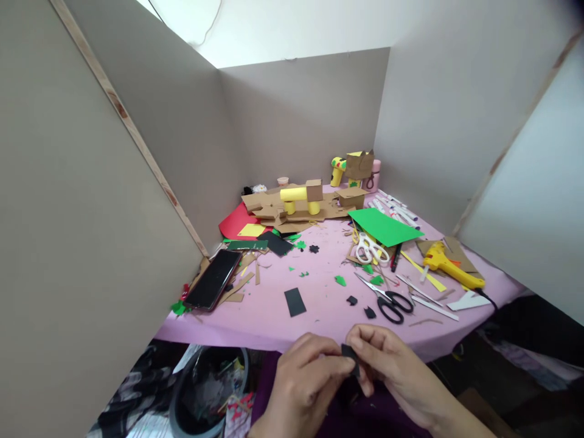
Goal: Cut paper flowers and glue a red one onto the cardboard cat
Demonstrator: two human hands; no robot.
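Observation:
A small black paper piece (pixel 350 359) is pinched between my two hands, just off the table's near edge. My left hand (pixel 310 371) grips it from the left, thumb along its lower side. My right hand (pixel 383 359) closes on it from the right with thumb and fingers. Beyond the hands lie a black paper rectangle (pixel 294 302) and two small cut black pieces, one of them a notched scrap (pixel 369 312). Black-handled scissors (pixel 387 301) rest slightly open to the right of these scraps.
A yellow glue gun (pixel 449 267) lies at the right, near white scissors (pixel 370 248) and a green sheet (pixel 385 226). At the back stands a yellow tube figure with a cardboard box head (pixel 314 190). A phone (pixel 214 280) lies left; a bin (pixel 205 389) is below.

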